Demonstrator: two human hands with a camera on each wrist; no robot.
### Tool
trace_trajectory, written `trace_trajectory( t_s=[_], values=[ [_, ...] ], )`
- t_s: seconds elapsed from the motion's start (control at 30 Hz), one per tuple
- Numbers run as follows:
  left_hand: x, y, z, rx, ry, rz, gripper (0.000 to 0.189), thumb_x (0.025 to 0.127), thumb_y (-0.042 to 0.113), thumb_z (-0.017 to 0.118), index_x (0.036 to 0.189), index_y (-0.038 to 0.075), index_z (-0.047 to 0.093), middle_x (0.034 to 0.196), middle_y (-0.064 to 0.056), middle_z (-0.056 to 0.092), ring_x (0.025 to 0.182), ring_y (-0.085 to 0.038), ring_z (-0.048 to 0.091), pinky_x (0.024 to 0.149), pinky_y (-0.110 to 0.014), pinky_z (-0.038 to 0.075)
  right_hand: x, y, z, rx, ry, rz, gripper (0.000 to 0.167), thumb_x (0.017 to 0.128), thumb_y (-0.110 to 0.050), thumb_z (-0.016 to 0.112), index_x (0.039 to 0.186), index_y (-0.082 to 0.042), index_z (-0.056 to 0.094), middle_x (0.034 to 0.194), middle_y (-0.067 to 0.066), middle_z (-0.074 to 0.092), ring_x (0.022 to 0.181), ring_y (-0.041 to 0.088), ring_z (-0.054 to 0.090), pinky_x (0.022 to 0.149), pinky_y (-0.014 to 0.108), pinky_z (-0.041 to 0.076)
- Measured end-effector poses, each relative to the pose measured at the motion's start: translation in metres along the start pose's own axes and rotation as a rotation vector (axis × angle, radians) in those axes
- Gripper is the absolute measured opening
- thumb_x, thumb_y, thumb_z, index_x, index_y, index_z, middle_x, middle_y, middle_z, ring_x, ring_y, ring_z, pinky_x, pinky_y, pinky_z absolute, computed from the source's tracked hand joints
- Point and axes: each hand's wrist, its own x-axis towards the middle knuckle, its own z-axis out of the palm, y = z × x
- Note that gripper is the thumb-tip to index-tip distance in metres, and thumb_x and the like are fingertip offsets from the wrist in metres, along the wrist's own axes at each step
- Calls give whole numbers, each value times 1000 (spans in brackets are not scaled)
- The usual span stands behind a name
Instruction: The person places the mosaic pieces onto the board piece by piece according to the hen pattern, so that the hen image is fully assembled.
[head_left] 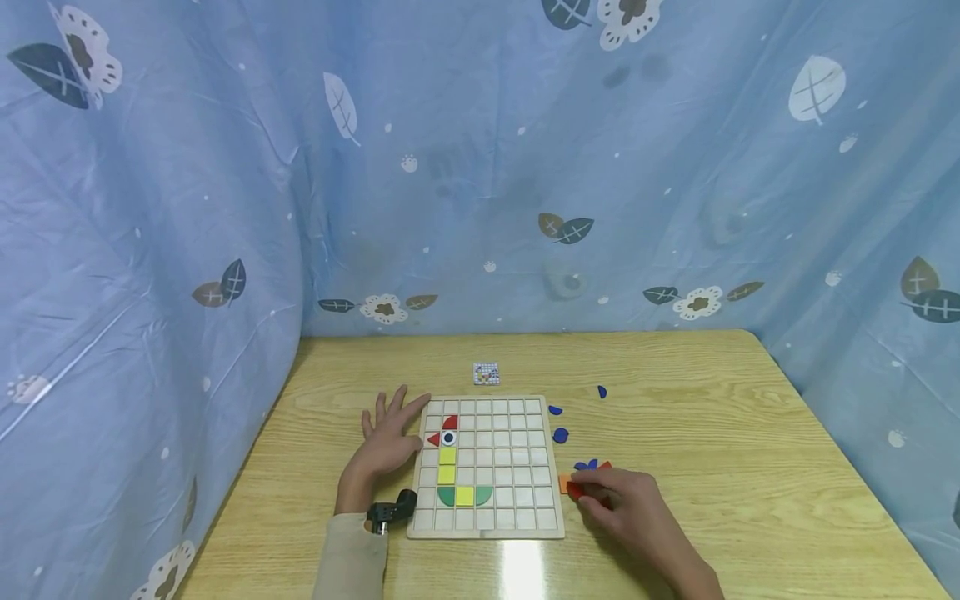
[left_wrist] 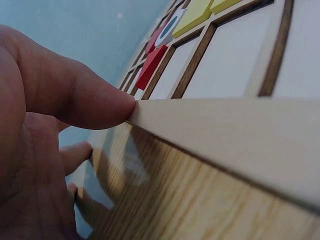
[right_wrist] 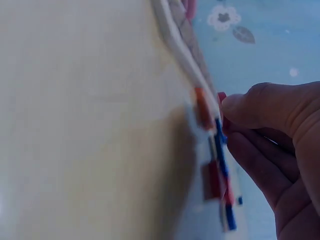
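Observation:
A square wooden grid board [head_left: 516, 487] lies on the table, with red, yellow and green pieces set in its left part and an eye-patterned round piece [head_left: 448, 438] among them. My left hand [head_left: 386, 446] rests at the board's left side, fingers spread. In the left wrist view its thumb [left_wrist: 102, 102] touches the board's side edge. To the right of the board, my right hand [head_left: 630, 504] pinches a small red piece [right_wrist: 222, 97] between thumb and fingers. Its full shape is hidden by the fingers. An orange piece [head_left: 565, 483] lies beside the fingertips, against the board's right edge.
Several blue pieces lie right of the board, including a round one [head_left: 560, 435] and a half-round one [head_left: 602, 392]. A small pattern card [head_left: 486, 373] lies behind the board. A blue patterned curtain [head_left: 480, 167] hangs around the wooden table [head_left: 712, 400].

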Motion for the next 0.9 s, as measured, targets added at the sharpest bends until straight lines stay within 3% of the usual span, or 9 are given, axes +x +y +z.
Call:
trace_trajectory(
  t_s=[0.13, 0.33, 0.57, 0.9],
  values=[
    [0, 0, 0, 5, 2, 0, 88, 82, 2, 62, 168, 17, 47, 184, -24, 8, 167, -52, -17, 124, -76, -21, 16, -5, 6, 43, -9, -92, 35, 77, 9, 90, 106, -10, 85, 98, -4, 85, 82, 2, 75, 74, 17, 59],
    [0, 0, 0, 5, 3, 0, 88, 83, 2, 62, 168, 17, 47, 184, -23, 8, 167, -52, -17, 124, -76, -21, 42, -19, 18, 77, -58, -150, 32, 80, 10, 87, 108, -7, 85, 102, 0, 86, 88, 14, 80, 78, 28, 65],
    [0, 0, 1, 5, 3, -7, 88, 83, 2, 61, 168, 17, 47, 184, -23, 9, 168, -51, -17, 125, -75, -20, 63, -34, 36, 91, -163, -68, 27, 88, 1, 85, 113, -9, 85, 108, -2, 86, 101, 16, 82, 86, 35, 67],
    [0, 1, 2, 4, 10, -11, 87, 82, 2, 63, 167, 17, 48, 184, -23, 10, 168, -51, -17, 125, -75, -21, 82, -46, 67, 152, -253, -23, 24, 93, -5, 84, 118, -8, 85, 111, -2, 85, 102, 13, 81, 92, 34, 66]
  ],
)
